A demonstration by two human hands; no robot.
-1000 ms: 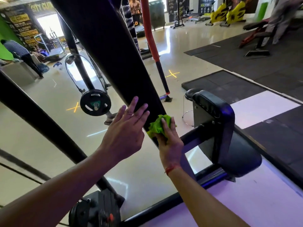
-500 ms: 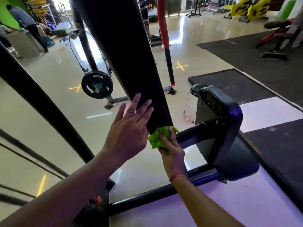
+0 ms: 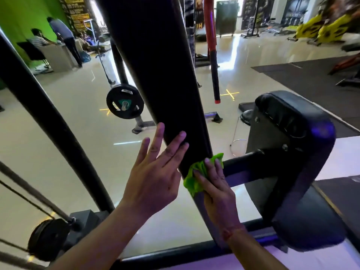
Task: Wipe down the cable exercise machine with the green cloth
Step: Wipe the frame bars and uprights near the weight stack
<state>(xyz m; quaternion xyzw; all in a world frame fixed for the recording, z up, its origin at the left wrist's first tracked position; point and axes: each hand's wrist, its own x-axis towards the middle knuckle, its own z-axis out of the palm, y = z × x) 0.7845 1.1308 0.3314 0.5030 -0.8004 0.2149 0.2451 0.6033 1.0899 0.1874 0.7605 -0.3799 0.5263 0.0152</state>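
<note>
Green cloth (image 3: 196,178), bunched into a wad, sits against the lower part of the black upright post (image 3: 155,75) of the cable machine, just above the point where a horizontal black bar (image 3: 239,166) meets it. The right hand (image 3: 218,190) presses the cloth to the post, fingers (image 3: 209,166) fairly straight and spread over the wad. The left hand (image 3: 153,176) lies flat on the post just above and left of the cloth, fingers extended and holding nothing. The post's long axis runs from upper left down to lower right. A padded black seat back (image 3: 292,137) stands to the right. Compared with half a second ago, the cloth and right hand sit slightly lower on the post.
</note>
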